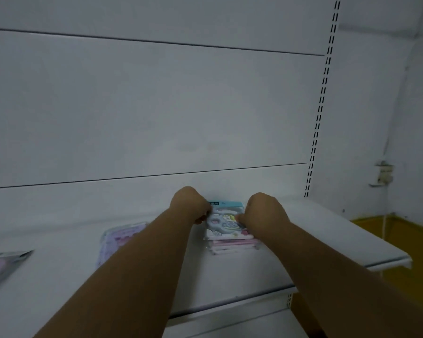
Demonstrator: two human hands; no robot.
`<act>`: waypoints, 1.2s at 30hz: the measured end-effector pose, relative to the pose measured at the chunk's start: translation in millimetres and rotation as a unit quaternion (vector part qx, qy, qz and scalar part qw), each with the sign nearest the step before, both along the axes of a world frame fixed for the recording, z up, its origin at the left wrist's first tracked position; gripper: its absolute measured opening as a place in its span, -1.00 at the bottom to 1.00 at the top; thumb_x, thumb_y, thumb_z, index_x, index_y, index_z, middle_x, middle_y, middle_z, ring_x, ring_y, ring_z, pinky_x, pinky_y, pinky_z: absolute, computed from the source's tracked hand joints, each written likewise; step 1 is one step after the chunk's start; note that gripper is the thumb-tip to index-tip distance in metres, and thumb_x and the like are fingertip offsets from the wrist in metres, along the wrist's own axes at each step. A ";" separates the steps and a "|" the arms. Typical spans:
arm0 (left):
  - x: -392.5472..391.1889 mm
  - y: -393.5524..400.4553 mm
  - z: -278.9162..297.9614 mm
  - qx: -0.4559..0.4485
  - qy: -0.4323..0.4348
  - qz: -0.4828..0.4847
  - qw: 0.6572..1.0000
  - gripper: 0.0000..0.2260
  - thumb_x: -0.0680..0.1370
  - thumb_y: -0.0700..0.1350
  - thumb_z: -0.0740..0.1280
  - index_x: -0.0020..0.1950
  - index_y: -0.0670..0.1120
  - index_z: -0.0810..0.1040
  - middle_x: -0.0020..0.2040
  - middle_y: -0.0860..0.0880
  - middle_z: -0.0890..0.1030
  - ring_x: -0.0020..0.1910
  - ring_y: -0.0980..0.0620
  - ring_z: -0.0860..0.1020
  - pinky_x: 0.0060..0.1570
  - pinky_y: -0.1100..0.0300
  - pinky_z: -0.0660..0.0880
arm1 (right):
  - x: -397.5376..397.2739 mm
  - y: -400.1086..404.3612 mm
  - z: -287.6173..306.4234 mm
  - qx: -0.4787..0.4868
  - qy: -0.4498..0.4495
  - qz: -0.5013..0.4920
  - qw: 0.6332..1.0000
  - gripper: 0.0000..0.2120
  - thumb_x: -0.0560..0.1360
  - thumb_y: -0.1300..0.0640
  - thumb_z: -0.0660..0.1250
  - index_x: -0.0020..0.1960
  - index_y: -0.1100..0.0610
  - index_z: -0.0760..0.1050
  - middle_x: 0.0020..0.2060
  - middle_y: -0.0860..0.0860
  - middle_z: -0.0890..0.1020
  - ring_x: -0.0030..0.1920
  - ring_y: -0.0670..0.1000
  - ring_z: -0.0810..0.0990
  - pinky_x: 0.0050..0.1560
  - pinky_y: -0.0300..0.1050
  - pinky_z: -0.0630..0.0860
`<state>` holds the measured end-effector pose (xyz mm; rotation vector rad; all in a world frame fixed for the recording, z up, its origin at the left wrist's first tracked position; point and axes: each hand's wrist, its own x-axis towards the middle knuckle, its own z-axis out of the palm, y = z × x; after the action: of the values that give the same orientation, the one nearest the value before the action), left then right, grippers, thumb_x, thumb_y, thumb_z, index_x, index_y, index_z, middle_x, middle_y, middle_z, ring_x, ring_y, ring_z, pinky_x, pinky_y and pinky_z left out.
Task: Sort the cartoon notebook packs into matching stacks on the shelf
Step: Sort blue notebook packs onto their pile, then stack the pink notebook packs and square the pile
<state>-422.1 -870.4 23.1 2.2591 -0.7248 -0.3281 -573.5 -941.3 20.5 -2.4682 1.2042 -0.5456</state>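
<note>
Notebook packs lie on a white metal shelf backed by plain white panels; a slotted upright runs up the right end of the back wall. Past the shelf's right end, a white room wall carries a small fixture, and a yellow floor shows below. A lower shelf edge is visible under the front lip.

Three groups of packs are in view. Towards the back, right of centre, a stack of pink-edged packs sits with a blue-topped cartoon pack on top; how many lie beneath is too blurred to count. One lilac pack lies flat to its left, partly behind the left forearm. One more pack, pink and grey, lies at the far left edge, cut off by the frame.

Both hands hold the top pack. The left hand has its grip pinched on the left edge, and the right hand is closed on the right edge, fingers curled.
</note>
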 end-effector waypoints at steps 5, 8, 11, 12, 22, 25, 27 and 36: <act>0.2 4.4 1.5 0.024 -0.082 -0.006 0.996 -0.79 0.47 -0.04 0.45 -0.08 -0.19 0.58 -0.24 -0.14 0.66 -0.33 -0.07 0.67 -0.26 0.17 0.63 | 3.7 20.2 12.9 -0.117 -0.035 0.052 0.991 -0.69 0.49 -0.02 0.38 0.14 0.12 0.48 0.05 0.09 0.55 0.01 0.07 0.57 0.00 -0.08 0.57; -0.9 25.3 9.4 0.050 -0.203 -0.013 0.978 -0.72 0.51 0.04 0.35 0.01 -0.17 0.61 -0.07 -0.15 0.67 -0.10 -0.09 0.64 -0.15 0.15 0.49 | 15.4 48.7 35.5 -0.186 -0.075 0.109 0.974 -0.58 0.49 -0.05 0.37 0.28 0.07 0.40 0.17 0.08 0.47 0.16 0.09 0.48 0.15 -0.02 0.51; -0.1 68.8 21.6 0.053 -0.285 -0.030 0.957 -0.77 0.56 0.02 0.25 0.07 -0.09 0.59 0.02 -0.01 0.64 -0.01 -0.02 0.58 -0.05 0.18 0.45 | 33.4 87.0 62.2 -0.220 -0.098 0.166 0.956 -0.54 0.51 -0.07 0.32 0.35 0.04 0.33 0.22 0.07 0.44 0.21 0.09 0.44 0.20 0.00 0.47; 2.8 88.2 24.4 0.048 -0.294 -0.033 0.954 -0.77 0.57 0.02 0.25 0.08 -0.07 0.60 0.01 0.03 0.63 0.01 0.00 0.58 -0.02 0.20 0.45 | 40.3 101.6 69.9 -0.225 -0.104 0.185 0.951 -0.53 0.52 -0.06 0.31 0.36 0.05 0.32 0.22 0.07 0.43 0.21 0.10 0.43 0.20 0.01 0.46; 76.1 381.0 18.3 0.081 -0.317 0.116 0.938 -0.74 0.52 0.14 0.32 0.11 0.03 0.53 0.03 0.05 0.57 -0.03 0.07 0.53 0.04 0.16 0.52 | 143.8 333.5 97.2 -0.253 -0.148 0.345 0.892 -0.54 0.52 -0.10 0.28 0.34 0.06 0.32 0.21 0.09 0.44 0.18 0.10 0.45 0.16 0.01 0.47; 100.5 476.2 9.7 0.098 -0.315 0.152 0.932 -0.73 0.52 0.15 0.31 0.12 0.02 0.53 0.04 0.04 0.57 -0.03 0.06 0.53 0.02 0.17 0.51 | 176.0 417.8 96.7 -0.250 -0.151 0.372 0.881 -0.54 0.51 -0.11 0.28 0.33 0.06 0.33 0.21 0.09 0.44 0.18 0.11 0.45 0.18 0.04 0.48; 117.5 532.1 4.8 0.105 -0.316 0.177 0.926 -0.72 0.52 0.16 0.31 0.11 0.03 0.53 0.04 0.04 0.59 -0.04 0.07 0.54 0.02 0.16 0.54 | 197.1 467.9 94.2 -0.244 -0.144 0.384 0.879 -0.55 0.51 -0.12 0.27 0.32 0.06 0.33 0.21 0.09 0.44 0.18 0.11 0.45 0.17 0.04 0.47; 195.5 649.4 -13.9 0.144 -0.265 0.202 0.932 -0.69 0.53 0.15 0.30 0.18 0.02 0.53 0.14 0.00 0.59 0.06 0.01 0.55 0.06 0.17 0.49 | 269.2 566.2 86.7 -0.216 -0.117 0.378 0.893 -0.58 0.51 -0.11 0.26 0.29 0.07 0.37 0.16 0.09 0.45 0.15 0.13 0.45 0.08 0.02 0.44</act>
<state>-226.6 -221.0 9.2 2.7412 -0.4650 0.4186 -304.3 -375.0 107.2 -2.8314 -0.0342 -0.8942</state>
